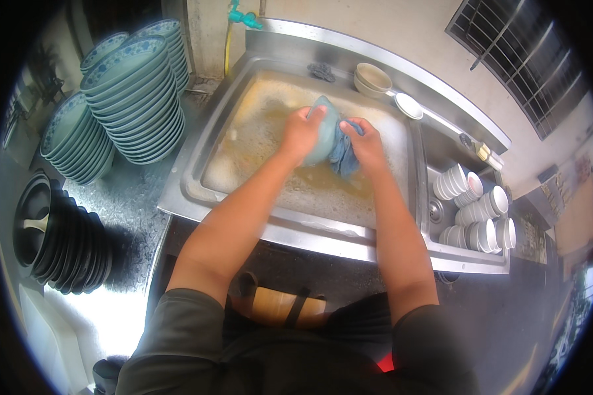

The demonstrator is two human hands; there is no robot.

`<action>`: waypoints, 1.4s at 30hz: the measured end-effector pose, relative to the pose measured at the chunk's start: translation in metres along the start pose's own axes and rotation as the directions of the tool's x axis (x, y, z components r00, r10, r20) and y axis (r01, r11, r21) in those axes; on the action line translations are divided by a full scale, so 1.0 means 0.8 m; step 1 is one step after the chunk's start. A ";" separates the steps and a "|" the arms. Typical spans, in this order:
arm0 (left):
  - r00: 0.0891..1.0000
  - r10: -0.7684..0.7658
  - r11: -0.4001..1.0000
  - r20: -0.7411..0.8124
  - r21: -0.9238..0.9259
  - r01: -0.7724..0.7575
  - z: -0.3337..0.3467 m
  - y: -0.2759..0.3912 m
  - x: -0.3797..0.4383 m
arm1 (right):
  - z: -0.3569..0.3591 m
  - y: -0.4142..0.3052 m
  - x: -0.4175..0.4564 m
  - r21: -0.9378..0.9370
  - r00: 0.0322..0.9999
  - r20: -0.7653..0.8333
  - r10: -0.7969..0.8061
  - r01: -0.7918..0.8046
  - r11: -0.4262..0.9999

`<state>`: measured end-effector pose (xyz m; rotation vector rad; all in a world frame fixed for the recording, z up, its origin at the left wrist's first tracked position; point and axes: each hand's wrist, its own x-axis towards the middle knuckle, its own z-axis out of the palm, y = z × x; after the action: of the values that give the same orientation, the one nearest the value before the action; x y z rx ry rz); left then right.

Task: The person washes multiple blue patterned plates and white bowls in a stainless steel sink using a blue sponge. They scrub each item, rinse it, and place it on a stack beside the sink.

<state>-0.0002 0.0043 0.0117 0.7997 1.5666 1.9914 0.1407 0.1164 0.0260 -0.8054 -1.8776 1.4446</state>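
Over the left basin of a stainless steel sink (190, 185), my left hand (302, 132) grips a pale blue-green bowl (324, 140), thumb near its upper edge. The bowl is tilted on its side. My right hand (368, 145) pinches a wet-looking blue cloth (343, 157) close against the bowl's right side; part of the cloth hangs down. Cloudy brownish water with foam (257, 128) lies below both hands. Whatever is under its surface cannot be seen.
Tall stacks of blue-patterned bowls (133, 108) and black bowls (71, 242) stand on the left counter. Behind the basin are a scouring pad (321, 72), beige bowls (370, 81) and a white ladle (409, 106). Stacked white cups (479, 210) fill part of the right basin. A teal tap (244, 18) is at the back.
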 end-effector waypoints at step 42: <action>0.978 -0.207 0.968 0.030 -0.139 0.209 -0.013 0.014 0.000 | -0.017 0.000 -0.007 0.162 0.960 0.277 0.050 -0.098 0.982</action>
<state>-0.0076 -0.0054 0.0211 0.5689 1.4183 1.9137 0.1546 0.1198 0.0281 -0.6241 -1.8985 1.8170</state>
